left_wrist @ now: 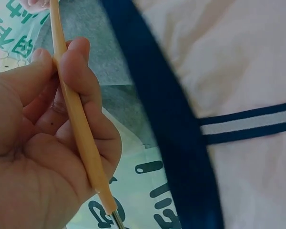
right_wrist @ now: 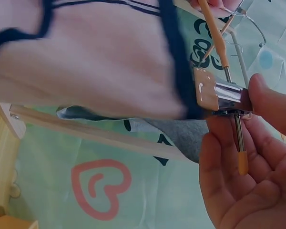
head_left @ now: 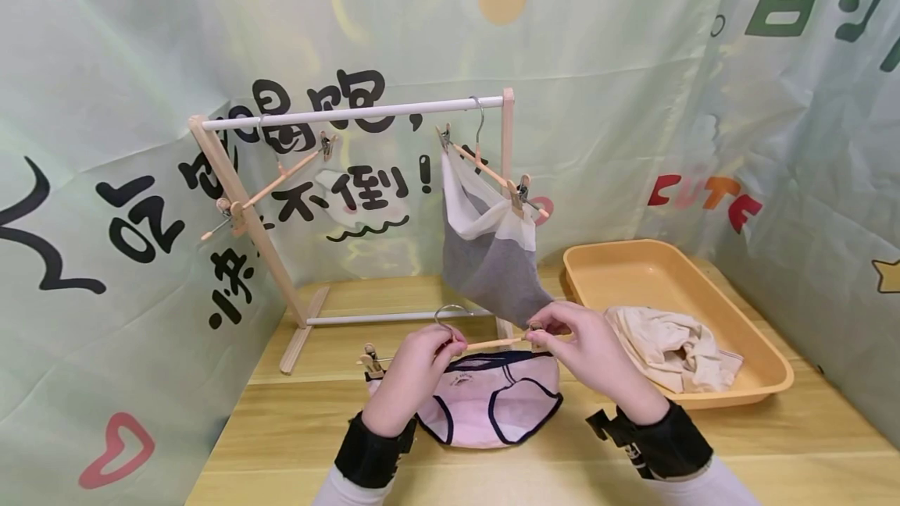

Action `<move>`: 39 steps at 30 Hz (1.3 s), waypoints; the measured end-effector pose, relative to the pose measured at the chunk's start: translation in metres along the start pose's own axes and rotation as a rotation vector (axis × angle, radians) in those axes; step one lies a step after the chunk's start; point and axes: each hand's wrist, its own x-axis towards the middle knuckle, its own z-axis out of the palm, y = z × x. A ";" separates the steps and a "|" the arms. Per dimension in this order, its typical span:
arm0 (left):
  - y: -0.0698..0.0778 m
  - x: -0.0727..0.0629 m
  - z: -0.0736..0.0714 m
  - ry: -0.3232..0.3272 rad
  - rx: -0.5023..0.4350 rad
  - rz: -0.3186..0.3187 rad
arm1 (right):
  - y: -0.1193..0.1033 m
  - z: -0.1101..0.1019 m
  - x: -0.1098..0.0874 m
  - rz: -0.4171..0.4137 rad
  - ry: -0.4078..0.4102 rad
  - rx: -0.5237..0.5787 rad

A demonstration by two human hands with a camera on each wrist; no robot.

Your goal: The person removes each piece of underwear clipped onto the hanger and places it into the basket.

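Note:
Pink underpants (head_left: 478, 412) with navy trim hang below a wooden clip hanger (head_left: 498, 344) near the table's front. My left hand (head_left: 419, 373) grips the hanger's bar close to its hook; in the left wrist view the thumb and fingers curl round the bar (left_wrist: 76, 114). With thumb and fingers, my right hand (head_left: 598, 346) pinches the metal-and-wood clip (right_wrist: 221, 95) at the hanger's right end. In the right wrist view this clip's jaws sit at the navy waistband (right_wrist: 181, 81). The left clip (head_left: 373, 361) is at the waistband's other end.
Behind the hands stands a rack with a white rail (head_left: 358, 112). An unloaded clip hanger (head_left: 281, 178) hangs at its left, and a grey-and-white garment (head_left: 485, 248) hangs clipped at its right. A yellow tray (head_left: 619, 264) with crumpled beige cloth (head_left: 671, 350) stands to the right.

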 end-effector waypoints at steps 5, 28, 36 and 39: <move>0.001 -0.001 0.001 0.012 0.000 0.005 | -0.001 -0.001 -0.001 -0.007 0.004 0.023; 0.003 -0.001 -0.002 0.017 0.037 -0.003 | -0.003 -0.002 0.000 0.045 -0.086 -0.092; 0.005 -0.001 0.001 -0.022 0.063 -0.007 | -0.014 0.012 -0.005 -0.229 0.026 -0.258; 0.006 -0.001 0.003 -0.036 0.070 0.003 | -0.023 0.021 -0.008 -0.341 0.061 -0.330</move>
